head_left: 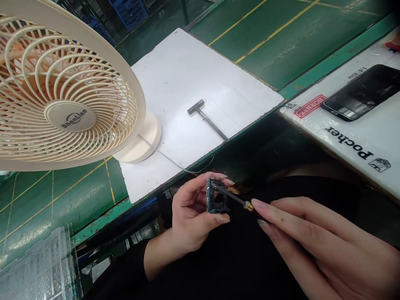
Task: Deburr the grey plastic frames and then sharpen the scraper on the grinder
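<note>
My left hand (190, 214) grips a small dark rectangular frame part (218, 196) between thumb and fingers, held over my lap in front of the bench edge. My right hand (315, 241) holds a thin screwdriver (233, 197) with a brass collar, and its tip reaches into the top of the frame part. The screwdriver's handle is hidden under my fingers. Both sleeves are black.
A cream desk fan (62, 83) stands on a white sheet (193, 75) laid on the green bench (281, 41). A T-handle tool (206, 118) lies on that sheet. A white box printed with a phone (359, 121) sits at right. Clear plastic trays (37, 266) lie at bottom left.
</note>
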`<state>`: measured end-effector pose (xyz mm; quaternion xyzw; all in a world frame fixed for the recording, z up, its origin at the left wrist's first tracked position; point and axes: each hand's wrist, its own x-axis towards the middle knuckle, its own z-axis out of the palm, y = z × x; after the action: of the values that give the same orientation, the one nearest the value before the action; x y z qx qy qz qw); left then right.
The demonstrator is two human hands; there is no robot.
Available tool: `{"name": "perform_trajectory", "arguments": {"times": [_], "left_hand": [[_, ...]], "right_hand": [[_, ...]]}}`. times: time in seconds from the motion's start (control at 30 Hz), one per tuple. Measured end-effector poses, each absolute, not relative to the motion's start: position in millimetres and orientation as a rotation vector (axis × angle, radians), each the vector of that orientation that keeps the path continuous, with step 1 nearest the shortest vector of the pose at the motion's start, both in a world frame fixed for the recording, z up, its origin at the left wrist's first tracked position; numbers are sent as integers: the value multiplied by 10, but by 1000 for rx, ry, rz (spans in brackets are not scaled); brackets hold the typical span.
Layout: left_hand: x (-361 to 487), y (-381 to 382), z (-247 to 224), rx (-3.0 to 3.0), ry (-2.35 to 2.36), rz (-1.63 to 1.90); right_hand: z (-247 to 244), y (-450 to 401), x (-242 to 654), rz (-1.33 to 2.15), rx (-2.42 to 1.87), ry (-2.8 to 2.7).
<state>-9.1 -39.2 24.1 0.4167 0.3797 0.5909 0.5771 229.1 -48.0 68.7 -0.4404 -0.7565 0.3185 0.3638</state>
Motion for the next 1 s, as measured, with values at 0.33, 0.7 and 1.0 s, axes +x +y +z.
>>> {"name": "perform_trajectory", "arguments": {"times": [0.33,0.7,1.0], "left_hand": [[-116,-362,228,1187,988,1461],[-159,-378,229,1237,1084,1433],[-164,-390,221,1270,1096,1429]], "right_hand": [[716,-571,2244,790,-1209,-1926],[625,-699,2362,697,-1162,-2033],[580,-685,2423,646,-1082,-2148]]}}
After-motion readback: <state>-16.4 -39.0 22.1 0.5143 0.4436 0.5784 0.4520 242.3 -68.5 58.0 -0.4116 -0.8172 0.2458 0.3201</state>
